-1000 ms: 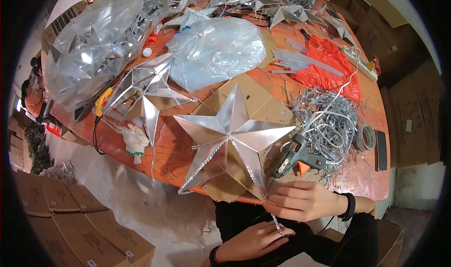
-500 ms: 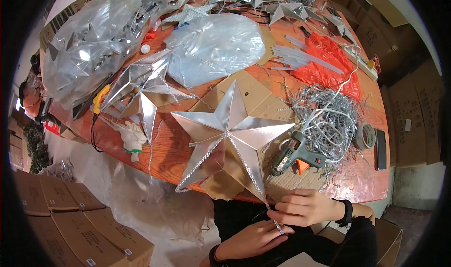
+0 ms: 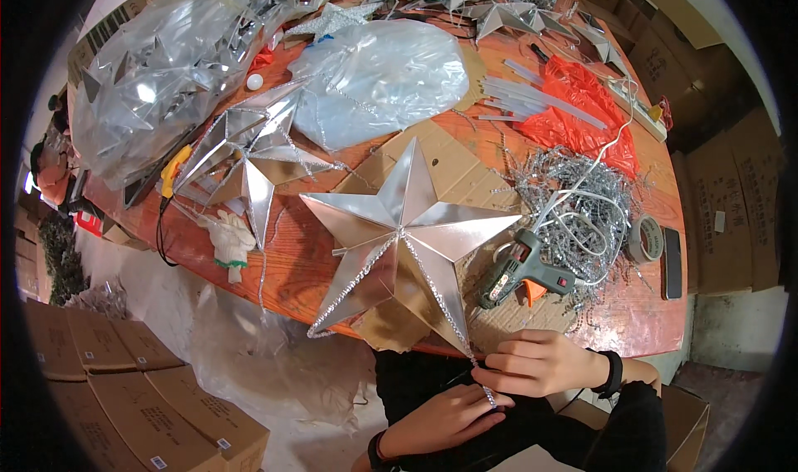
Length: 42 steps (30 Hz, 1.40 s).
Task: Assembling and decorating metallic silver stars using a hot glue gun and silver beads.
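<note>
A large silver five-pointed star (image 3: 413, 194) lies at the table's near edge, with tinsel trim running along its two lower ridges. From its lower right tip a thin silver tinsel garland (image 3: 490, 398) hangs down past the edge. My right hand (image 3: 532, 364) pinches that garland just below the tip, its fingers curled together. Lower and to the left, my left hand (image 3: 449, 422) has closed fingers with the garland's lower part running through them. A dark green glue gun (image 3: 528, 271) with an orange trigger rests right of the star.
Cardboard (image 3: 461, 169) lies under the star. Around it are another silver star (image 3: 259, 191), a work glove (image 3: 230, 241), tangled tinsel (image 3: 611, 198), a tape roll (image 3: 644, 239), a phone (image 3: 672, 264) and a red plastic bag (image 3: 573, 98). Stacked cartons (image 3: 158, 405) stand at lower left.
My left fingertips have shifted slightly up and to the left along the garland. My right hand keeps nearly the same pinch, and the star stays in place.
</note>
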Each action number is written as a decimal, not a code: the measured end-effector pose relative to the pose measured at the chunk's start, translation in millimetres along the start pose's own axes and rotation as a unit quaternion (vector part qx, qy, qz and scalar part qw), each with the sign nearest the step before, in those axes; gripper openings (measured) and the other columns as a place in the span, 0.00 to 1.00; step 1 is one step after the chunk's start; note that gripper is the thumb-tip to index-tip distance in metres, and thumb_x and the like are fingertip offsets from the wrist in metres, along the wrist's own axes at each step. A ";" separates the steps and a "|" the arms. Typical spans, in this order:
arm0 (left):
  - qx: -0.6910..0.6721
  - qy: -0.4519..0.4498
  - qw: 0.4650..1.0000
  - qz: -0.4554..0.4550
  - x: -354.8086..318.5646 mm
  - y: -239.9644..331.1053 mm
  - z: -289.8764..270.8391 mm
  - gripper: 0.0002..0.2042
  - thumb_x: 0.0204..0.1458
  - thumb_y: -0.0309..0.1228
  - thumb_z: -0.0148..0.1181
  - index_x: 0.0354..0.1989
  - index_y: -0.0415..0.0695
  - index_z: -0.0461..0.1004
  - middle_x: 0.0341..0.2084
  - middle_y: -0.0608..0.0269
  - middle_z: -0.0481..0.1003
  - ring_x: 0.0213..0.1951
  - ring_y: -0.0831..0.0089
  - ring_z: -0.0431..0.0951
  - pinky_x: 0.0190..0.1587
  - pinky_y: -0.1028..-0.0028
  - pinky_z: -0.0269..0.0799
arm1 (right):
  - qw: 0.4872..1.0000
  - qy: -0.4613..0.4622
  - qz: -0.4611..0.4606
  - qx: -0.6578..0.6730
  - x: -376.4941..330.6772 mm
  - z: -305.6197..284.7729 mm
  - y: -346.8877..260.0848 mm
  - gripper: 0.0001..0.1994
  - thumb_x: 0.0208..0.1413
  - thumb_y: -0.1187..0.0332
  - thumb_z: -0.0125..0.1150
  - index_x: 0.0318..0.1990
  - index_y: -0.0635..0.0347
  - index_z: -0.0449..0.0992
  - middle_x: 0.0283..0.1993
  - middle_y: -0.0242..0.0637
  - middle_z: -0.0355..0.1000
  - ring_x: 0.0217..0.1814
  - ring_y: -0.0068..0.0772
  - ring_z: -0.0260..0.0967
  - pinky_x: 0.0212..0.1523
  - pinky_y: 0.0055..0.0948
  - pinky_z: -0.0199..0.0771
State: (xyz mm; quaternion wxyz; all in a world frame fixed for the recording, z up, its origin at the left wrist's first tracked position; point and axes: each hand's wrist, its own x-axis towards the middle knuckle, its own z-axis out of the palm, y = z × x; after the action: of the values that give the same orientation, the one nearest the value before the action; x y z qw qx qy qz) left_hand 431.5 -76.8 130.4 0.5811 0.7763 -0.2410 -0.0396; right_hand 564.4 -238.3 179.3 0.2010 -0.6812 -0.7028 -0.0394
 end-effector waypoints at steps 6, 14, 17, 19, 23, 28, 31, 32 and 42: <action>0.006 -0.018 0.999 -0.029 -4.0 -11.3 2.2 0.13 0.57 0.34 0.54 0.47 0.42 0.70 0.34 0.53 0.73 0.38 0.57 0.74 0.44 0.64 0.69 | 0.999 -0.028 0.016 -0.011 1.0 -4.1 2.0 0.19 0.49 0.62 0.56 0.49 0.54 0.71 0.42 0.30 0.68 0.41 0.25 0.68 0.38 0.23 0.73; -0.009 -0.026 0.994 -0.105 -8.2 -15.4 -10.4 0.16 0.58 0.35 0.52 0.50 0.41 0.67 0.39 0.50 0.73 0.42 0.55 0.74 0.46 0.65 0.69 | 0.997 -0.006 0.076 0.032 19.7 -41.8 13.5 0.19 0.49 0.57 0.61 0.50 0.48 0.72 0.40 0.26 0.69 0.36 0.23 0.70 0.34 0.21 0.75; -0.017 -0.026 0.993 -0.111 -11.6 -26.8 -7.1 0.18 0.58 0.36 0.52 0.53 0.39 0.65 0.43 0.49 0.72 0.46 0.54 0.73 0.49 0.65 0.69 | 0.993 0.019 0.098 0.058 35.0 -48.5 28.1 0.17 0.48 0.62 0.65 0.46 0.53 0.75 0.38 0.31 0.70 0.35 0.28 0.71 0.33 0.27 0.75; 0.013 0.000 0.994 -0.108 -15.0 -28.5 -6.1 0.19 0.58 0.36 0.52 0.54 0.39 0.64 0.46 0.48 0.71 0.48 0.54 0.72 0.51 0.66 0.68 | 0.987 0.006 0.136 0.080 46.0 -46.6 42.6 0.16 0.48 0.66 0.67 0.45 0.56 0.76 0.40 0.35 0.72 0.39 0.32 0.72 0.39 0.29 0.75; 0.031 0.028 0.991 -0.128 -26.2 -34.2 -3.4 0.22 0.57 0.37 0.53 0.57 0.39 0.62 0.50 0.47 0.68 0.51 0.54 0.70 0.53 0.67 0.67 | 0.975 0.049 0.142 0.161 80.0 -37.7 71.0 0.15 0.50 0.78 0.58 0.47 0.61 0.74 0.45 0.40 0.71 0.44 0.38 0.72 0.44 0.31 0.72; -0.058 0.044 0.980 -0.185 -25.8 -22.3 -17.1 0.23 0.57 0.36 0.54 0.58 0.39 0.59 0.49 0.49 0.70 0.51 0.56 0.72 0.52 0.68 0.67 | 0.966 0.071 0.161 0.189 87.7 -19.9 83.1 0.16 0.50 0.80 0.56 0.48 0.61 0.74 0.45 0.40 0.71 0.44 0.41 0.71 0.45 0.32 0.71; -0.117 0.042 0.964 -0.236 -22.8 -11.1 -24.5 0.24 0.59 0.36 0.52 0.60 0.41 0.55 0.51 0.54 0.70 0.48 0.63 0.74 0.44 0.71 0.70 | 0.970 0.080 0.151 0.175 91.8 -16.9 83.2 0.15 0.50 0.77 0.58 0.48 0.60 0.73 0.43 0.40 0.71 0.42 0.44 0.71 0.42 0.34 0.71; -0.130 0.041 0.958 -0.252 -22.4 -9.7 -25.8 0.24 0.59 0.36 0.51 0.61 0.43 0.53 0.52 0.56 0.70 0.47 0.66 0.76 0.40 0.73 0.71 | 0.971 0.079 0.149 0.170 93.1 -17.0 82.4 0.15 0.50 0.77 0.58 0.48 0.60 0.73 0.43 0.40 0.71 0.42 0.43 0.71 0.42 0.34 0.72; -0.148 0.088 0.948 -0.268 -13.6 -19.5 -16.6 0.18 0.61 0.34 0.49 0.55 0.42 0.57 0.33 0.59 0.79 0.33 0.69 0.80 0.32 0.74 0.70 | 0.982 0.090 0.119 0.113 97.0 -13.4 80.4 0.16 0.48 0.77 0.59 0.47 0.60 0.73 0.40 0.39 0.70 0.40 0.42 0.71 0.40 0.34 0.73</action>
State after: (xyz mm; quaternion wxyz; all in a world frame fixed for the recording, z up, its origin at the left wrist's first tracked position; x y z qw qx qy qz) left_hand 431.6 -52.4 114.8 0.6761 0.7182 0.0361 -0.1604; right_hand 646.6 -145.8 206.7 0.3425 -0.7267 -0.5955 0.0038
